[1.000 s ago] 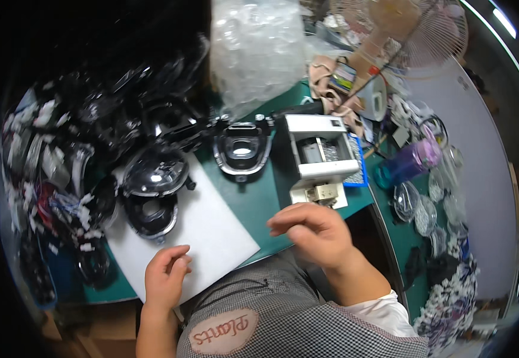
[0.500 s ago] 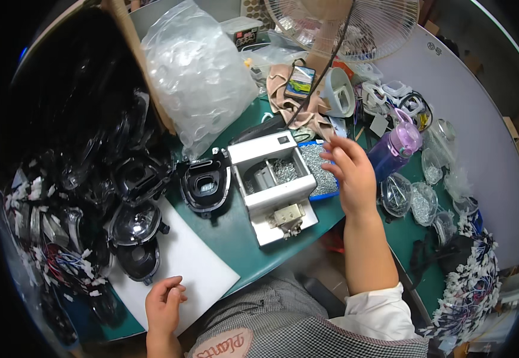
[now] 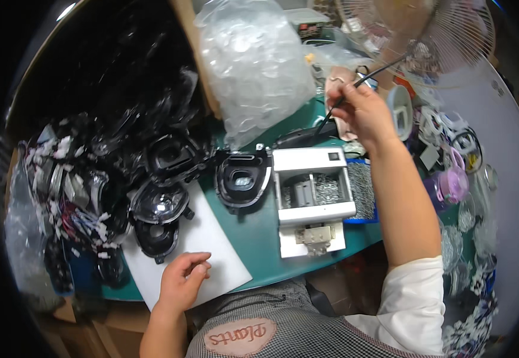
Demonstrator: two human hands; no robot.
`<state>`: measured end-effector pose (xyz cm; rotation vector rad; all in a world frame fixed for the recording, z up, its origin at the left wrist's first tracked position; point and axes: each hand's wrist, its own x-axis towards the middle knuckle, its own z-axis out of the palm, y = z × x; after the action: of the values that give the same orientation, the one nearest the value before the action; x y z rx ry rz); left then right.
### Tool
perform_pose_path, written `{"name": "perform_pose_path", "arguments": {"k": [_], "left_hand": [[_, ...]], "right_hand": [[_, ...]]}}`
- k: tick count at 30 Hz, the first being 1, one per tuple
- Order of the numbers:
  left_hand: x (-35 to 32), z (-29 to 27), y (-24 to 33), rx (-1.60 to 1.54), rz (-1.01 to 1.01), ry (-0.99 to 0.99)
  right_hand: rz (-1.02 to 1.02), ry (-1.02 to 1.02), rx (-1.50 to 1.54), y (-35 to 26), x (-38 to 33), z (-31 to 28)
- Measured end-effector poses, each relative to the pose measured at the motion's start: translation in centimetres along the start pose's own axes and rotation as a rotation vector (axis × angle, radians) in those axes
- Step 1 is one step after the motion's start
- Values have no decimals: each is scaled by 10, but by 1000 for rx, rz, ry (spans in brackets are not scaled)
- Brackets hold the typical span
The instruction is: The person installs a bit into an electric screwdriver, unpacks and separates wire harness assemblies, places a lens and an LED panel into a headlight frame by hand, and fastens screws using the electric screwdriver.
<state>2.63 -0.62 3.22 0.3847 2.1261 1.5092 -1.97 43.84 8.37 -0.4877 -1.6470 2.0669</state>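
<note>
My right hand (image 3: 363,113) is raised at the back of the bench, its fingers closed round a black cord (image 3: 384,68). The cord leads down to a long black tool handle (image 3: 304,135) lying behind a silver screw feeder (image 3: 314,213), whose open top shows small screws. My left hand (image 3: 183,279) hovers over the white sheet (image 3: 228,262), fingers loosely bent and apart, holding nothing. Left of the feeder sits a black lamp housing (image 3: 242,182). A lamp with a clear lens (image 3: 159,201) and another black housing (image 3: 155,240) lie on the sheet's far end.
Black housings and wires with white connectors (image 3: 83,206) crowd the left. A large clear plastic bag (image 3: 253,65) stands behind, a fan (image 3: 426,42) at the back right. A blue tray of screws (image 3: 363,191) and a purple bottle (image 3: 450,184) are on the right.
My right hand has moved from above the screw tray to the back and taken hold of the black cord. My left hand has shifted slightly over the white sheet. The view has turned.
</note>
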Motion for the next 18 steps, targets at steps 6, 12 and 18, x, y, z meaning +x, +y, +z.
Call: {"name": "perform_pose_path", "arguments": {"k": [6,12,18], "left_hand": [[15,-2,12,15,114,52],[32,-3,33,108,253,34],[53,-1,49,171,450,40]], "right_hand": [[-315,-284,209,-54,-7,65],[-666,-212,249,-91,-42,132],[-1042,-390,215,-129,-32,129]]}}
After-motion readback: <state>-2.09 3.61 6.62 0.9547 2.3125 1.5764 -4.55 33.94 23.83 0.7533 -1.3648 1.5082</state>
